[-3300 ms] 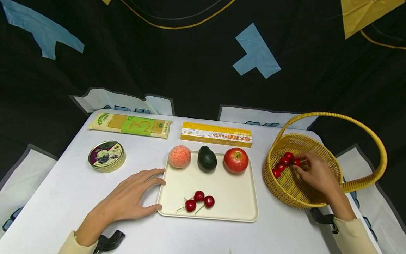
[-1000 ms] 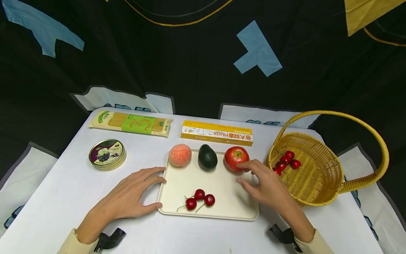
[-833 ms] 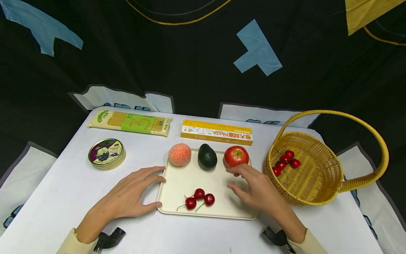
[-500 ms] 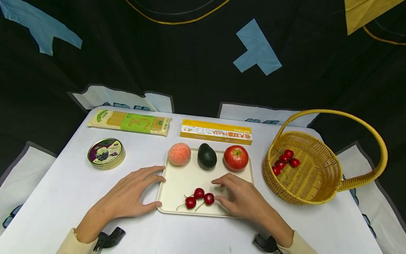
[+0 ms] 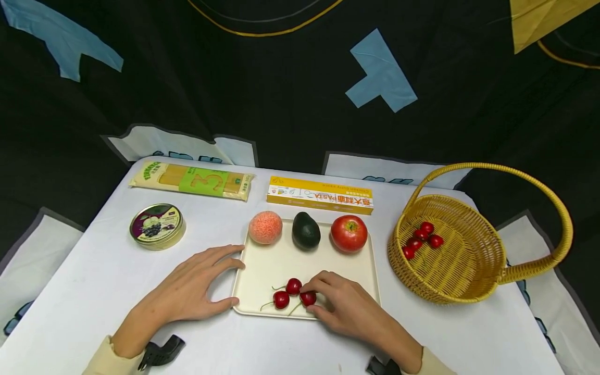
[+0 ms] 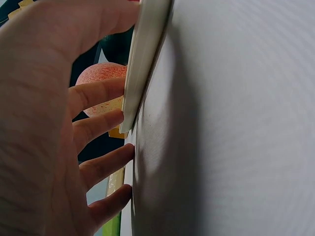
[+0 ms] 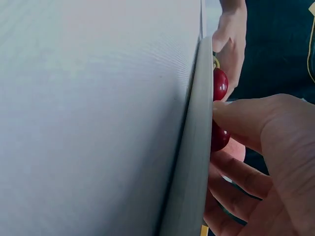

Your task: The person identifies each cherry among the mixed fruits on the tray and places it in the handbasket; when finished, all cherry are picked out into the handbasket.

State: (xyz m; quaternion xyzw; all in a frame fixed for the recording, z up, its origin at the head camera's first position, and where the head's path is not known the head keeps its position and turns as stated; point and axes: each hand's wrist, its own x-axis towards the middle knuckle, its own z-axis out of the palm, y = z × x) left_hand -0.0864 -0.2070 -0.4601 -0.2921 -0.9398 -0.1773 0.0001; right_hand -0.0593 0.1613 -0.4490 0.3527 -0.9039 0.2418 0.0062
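My left hand point(image 5: 197, 286) rests at the left edge of the cream tray point(image 5: 337, 276), its fingers spread and fingertips touching the rim. In the left wrist view, some of its fingertips meet the tray wall point(image 6: 142, 64). My right hand point(image 5: 349, 304) pinches the rightmost cherry point(image 5: 307, 298) between thumb and fingers, low over the tray. Two more stemmed cherries lie just left of it, one behind point(image 5: 294, 286) and one in front point(image 5: 281, 299). At the tray's back sit a speckled pink peach-like fruit point(image 5: 265, 227), a dark avocado point(image 5: 306, 231) and a red apple point(image 5: 349, 233).
To the right stands a yellow wicker basket point(image 5: 464, 281) with a tall handle and several cherries point(image 5: 422, 234) inside. Behind the tray lie a pasta box point(image 5: 320, 195) and a noodle pack point(image 5: 192, 180). A round tin point(image 5: 157, 227) stands at the left.
My right hand let go of a cherry in the basket, moved left over the tray and took hold of the rightmost cherry there. My left hand stays at the tray edge.
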